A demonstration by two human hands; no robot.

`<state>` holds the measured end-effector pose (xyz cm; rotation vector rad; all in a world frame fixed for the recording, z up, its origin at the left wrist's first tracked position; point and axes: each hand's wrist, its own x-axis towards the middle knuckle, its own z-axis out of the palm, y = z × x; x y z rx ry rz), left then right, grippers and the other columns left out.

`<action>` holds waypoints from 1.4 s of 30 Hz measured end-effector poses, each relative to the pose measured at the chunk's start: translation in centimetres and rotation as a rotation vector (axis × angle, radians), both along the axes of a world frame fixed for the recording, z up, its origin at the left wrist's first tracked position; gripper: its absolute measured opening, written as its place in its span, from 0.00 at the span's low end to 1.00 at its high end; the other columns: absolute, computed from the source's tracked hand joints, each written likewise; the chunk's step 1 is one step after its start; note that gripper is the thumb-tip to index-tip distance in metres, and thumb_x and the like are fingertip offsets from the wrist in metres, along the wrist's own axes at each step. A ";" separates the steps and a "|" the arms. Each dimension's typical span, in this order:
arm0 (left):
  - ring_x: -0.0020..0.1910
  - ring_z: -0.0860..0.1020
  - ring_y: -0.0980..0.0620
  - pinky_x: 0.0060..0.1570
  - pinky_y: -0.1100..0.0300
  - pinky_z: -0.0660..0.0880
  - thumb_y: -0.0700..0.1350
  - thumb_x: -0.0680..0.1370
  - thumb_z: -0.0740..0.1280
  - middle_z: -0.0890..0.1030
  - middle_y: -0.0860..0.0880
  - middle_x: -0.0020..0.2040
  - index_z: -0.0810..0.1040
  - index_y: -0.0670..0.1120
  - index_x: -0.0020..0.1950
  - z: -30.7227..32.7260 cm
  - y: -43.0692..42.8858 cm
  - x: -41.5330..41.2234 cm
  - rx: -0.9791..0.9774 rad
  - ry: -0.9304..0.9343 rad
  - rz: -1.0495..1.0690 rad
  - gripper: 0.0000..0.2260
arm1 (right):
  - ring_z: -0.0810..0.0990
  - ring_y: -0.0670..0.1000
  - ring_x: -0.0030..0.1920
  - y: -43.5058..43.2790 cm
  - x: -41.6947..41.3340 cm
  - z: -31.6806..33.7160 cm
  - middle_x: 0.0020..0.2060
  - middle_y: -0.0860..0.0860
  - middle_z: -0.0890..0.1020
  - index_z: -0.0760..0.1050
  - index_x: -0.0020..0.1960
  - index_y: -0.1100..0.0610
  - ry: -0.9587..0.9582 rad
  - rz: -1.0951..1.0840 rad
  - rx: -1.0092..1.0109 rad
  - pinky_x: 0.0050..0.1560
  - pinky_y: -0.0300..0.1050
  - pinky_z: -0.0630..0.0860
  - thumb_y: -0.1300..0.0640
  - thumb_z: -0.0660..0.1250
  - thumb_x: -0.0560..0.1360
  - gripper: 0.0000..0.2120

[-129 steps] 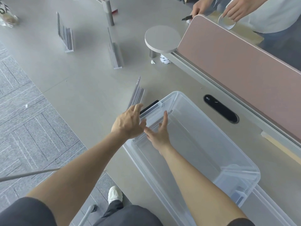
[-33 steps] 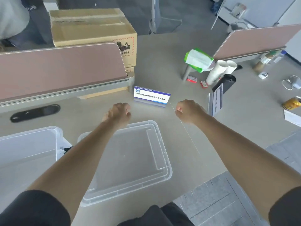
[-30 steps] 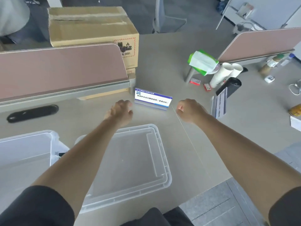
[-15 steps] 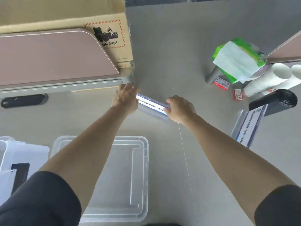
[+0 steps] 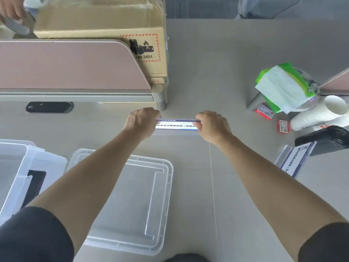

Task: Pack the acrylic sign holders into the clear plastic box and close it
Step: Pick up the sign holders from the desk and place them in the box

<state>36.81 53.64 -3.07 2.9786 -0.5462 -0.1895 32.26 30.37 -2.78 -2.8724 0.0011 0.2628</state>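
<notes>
An acrylic sign holder (image 5: 177,125) with a white and blue printed card stands on the grey desk in the middle of the view. My left hand (image 5: 142,122) grips its left end and my right hand (image 5: 212,126) grips its right end. The clear plastic box (image 5: 13,167) sits at the left edge, partly cut off. Its clear lid (image 5: 136,203) lies flat on the desk beside it, under my left forearm. A second sign holder (image 5: 294,159) lies at the right.
A pink desk divider (image 5: 66,67) and a cardboard box (image 5: 105,21) stand behind the sign. Green tissue pack (image 5: 283,86), paper cups (image 5: 319,114), small red boxes (image 5: 282,125) and a black roll (image 5: 324,137) crowd the right. Another person's hand (image 5: 11,8) is at the top left.
Both hands reached forward from above the lid and closed on the two ends of the sign holder, which now lies square to me. The view tilted further down.
</notes>
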 end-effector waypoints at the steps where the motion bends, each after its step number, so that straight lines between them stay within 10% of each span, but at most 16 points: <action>1: 0.48 0.79 0.41 0.40 0.58 0.68 0.47 0.79 0.65 0.80 0.47 0.49 0.79 0.46 0.55 0.8 0.9 -0.6 -0.025 -0.019 0.007 0.08 | 0.73 0.58 0.41 0.7 -0.2 0.8 0.40 0.51 0.75 0.76 0.45 0.57 -0.021 0.013 -0.001 0.40 0.46 0.67 0.53 0.61 0.80 0.10; 26: 0.53 0.78 0.42 0.39 0.55 0.69 0.47 0.78 0.65 0.80 0.49 0.53 0.80 0.48 0.55 15.3 43.5 -33.7 -0.213 -0.445 0.584 0.08 | 0.80 0.59 0.48 44.9 -18.0 17.5 0.49 0.52 0.83 0.80 0.52 0.55 -0.438 0.644 0.074 0.44 0.49 0.77 0.52 0.65 0.79 0.09; 42: 0.51 0.80 0.45 0.42 0.56 0.74 0.49 0.77 0.66 0.82 0.52 0.50 0.82 0.51 0.51 9.8 55.6 -27.0 -0.100 -0.206 0.749 0.07 | 0.79 0.61 0.40 59.0 -8.2 9.7 0.37 0.54 0.79 0.78 0.44 0.59 -0.287 0.800 0.058 0.34 0.47 0.69 0.54 0.64 0.79 0.10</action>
